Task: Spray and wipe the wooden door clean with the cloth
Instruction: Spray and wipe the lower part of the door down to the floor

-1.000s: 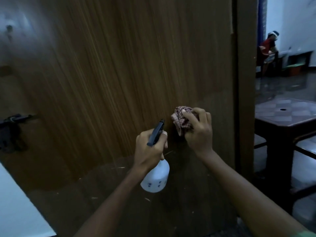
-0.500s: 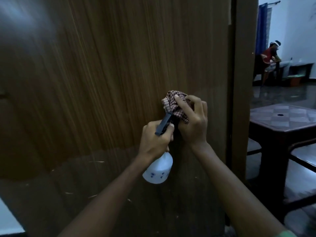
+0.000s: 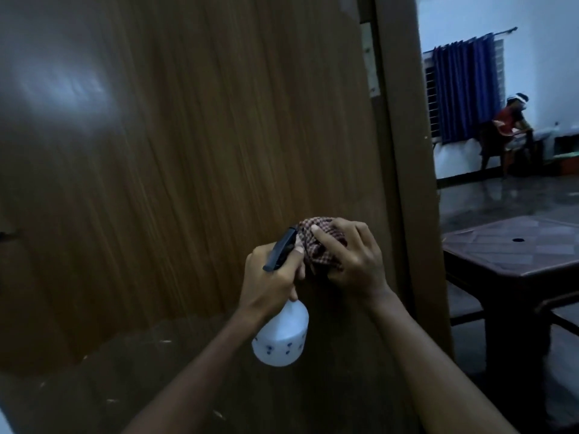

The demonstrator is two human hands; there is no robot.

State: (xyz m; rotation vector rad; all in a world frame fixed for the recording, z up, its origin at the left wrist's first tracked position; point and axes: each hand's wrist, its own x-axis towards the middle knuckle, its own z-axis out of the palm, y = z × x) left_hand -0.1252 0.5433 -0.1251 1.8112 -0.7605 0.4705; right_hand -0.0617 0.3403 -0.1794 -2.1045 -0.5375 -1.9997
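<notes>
Motion blur smears the brown wooden door. My right hand half hides one bunched checked cloth it presses there; my left hand grips one white plastic spray bottle.

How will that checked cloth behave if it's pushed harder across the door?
The red-and-white checked cloth is bunched under the right hand, so it is probably soft and floppy. It will likely crumple and shift rather than slide flat. The brown wooden door looks glossy, so it may glide easily.

A dark table stands on the glossy floor.
</notes>
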